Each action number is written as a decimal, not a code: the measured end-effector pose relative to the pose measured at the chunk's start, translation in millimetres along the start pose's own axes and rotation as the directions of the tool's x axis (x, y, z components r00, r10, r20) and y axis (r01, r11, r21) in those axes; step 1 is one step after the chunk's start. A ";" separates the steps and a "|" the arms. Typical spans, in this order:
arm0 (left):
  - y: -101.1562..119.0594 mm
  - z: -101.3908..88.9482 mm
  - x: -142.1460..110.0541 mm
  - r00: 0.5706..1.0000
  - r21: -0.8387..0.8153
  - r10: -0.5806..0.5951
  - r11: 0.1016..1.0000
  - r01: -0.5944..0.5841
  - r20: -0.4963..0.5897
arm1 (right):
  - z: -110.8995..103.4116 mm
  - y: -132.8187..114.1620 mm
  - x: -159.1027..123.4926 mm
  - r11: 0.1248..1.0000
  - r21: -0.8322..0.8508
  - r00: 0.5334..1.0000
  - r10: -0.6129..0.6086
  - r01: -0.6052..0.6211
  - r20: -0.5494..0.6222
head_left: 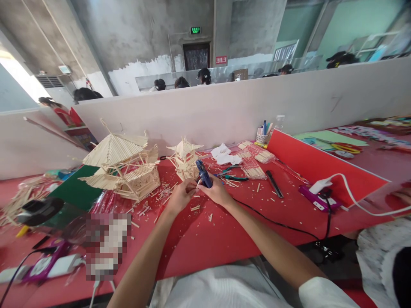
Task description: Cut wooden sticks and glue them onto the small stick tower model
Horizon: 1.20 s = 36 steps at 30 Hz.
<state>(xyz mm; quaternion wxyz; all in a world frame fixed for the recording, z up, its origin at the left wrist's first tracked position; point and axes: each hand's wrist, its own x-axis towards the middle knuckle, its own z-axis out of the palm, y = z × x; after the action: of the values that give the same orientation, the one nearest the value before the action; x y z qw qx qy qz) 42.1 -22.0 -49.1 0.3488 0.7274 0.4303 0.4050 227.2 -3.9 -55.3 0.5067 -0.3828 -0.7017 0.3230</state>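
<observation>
- The right hand [218, 191] is wrapped round a blue glue gun [204, 174], just in front and right of the small model [184, 155].
- The left hand [183, 195], in front of the small model, pinches a stick [199, 183] near the gun's tip; the hands are close together, though whether they touch I cannot tell.
- Left of the small model: the large model [141, 174].
- Right of it: tissue [223, 153], pliers [236, 177], stick packs [253, 167] and, farther out, a cutter [274, 185].
</observation>
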 end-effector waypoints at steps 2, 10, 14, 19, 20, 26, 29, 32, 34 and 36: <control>3.2 -0.2 -0.3 1.000 0.020 -0.009 1.000 0.009 0.007 | -0.4 -1.3 -0.4 1.000 0.001 1.000 -0.011 0.011 0.003; 15.5 -0.3 -1.4 1.000 0.112 -0.017 0.994 0.015 0.012 | -1.4 -3.4 -1.8 0.999 -0.008 0.999 -0.044 0.044 -0.017; 14.8 -0.5 -1.1 1.000 0.124 0.004 0.992 -0.005 0.004 | -1.1 -3.1 -1.8 0.999 0.004 0.999 -0.052 0.052 -0.002; 12.5 -0.3 -0.4 1.000 0.101 -0.003 0.995 0.000 0.027 | -2.4 -4.4 -2.5 0.999 -0.023 0.999 -0.044 0.044 0.030; 12.0 -0.1 -0.4 1.000 0.100 -0.006 0.995 0.004 0.025 | -2.8 -4.8 -2.6 0.999 -0.034 0.998 -0.040 0.041 0.040; 5.4 2.9 0.4 0.999 -0.006 -0.039 0.999 0.039 0.038 | -4.8 -5.6 -2.5 0.997 -0.076 0.997 -0.026 0.032 0.079; 2.6 3.7 1.1 0.997 -0.090 -0.065 0.994 0.069 0.045 | -5.8 -5.4 -2.3 0.996 -0.089 0.994 -0.024 0.033 0.104; 2.4 2.7 1.4 0.994 -0.121 -0.090 0.988 0.096 0.059 | -6.6 -5.0 -2.3 0.995 -0.097 0.992 -0.019 0.031 0.126; 3.1 1.5 1.5 0.993 -0.118 -0.093 0.988 0.101 0.066 | -6.7 -5.0 -2.3 0.995 -0.098 0.991 -0.018 0.032 0.134; 3.2 0.4 1.7 0.993 -0.118 -0.088 0.988 0.097 0.072 | -6.5 -5.4 -2.4 0.995 -0.098 0.991 -0.020 0.034 0.134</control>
<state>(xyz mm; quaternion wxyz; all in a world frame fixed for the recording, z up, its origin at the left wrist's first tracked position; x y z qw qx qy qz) 44.0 -21.7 -46.1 0.4247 0.6973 0.4265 0.3893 232.7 -8.2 -50.0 0.4435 -0.3758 -0.7543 0.3053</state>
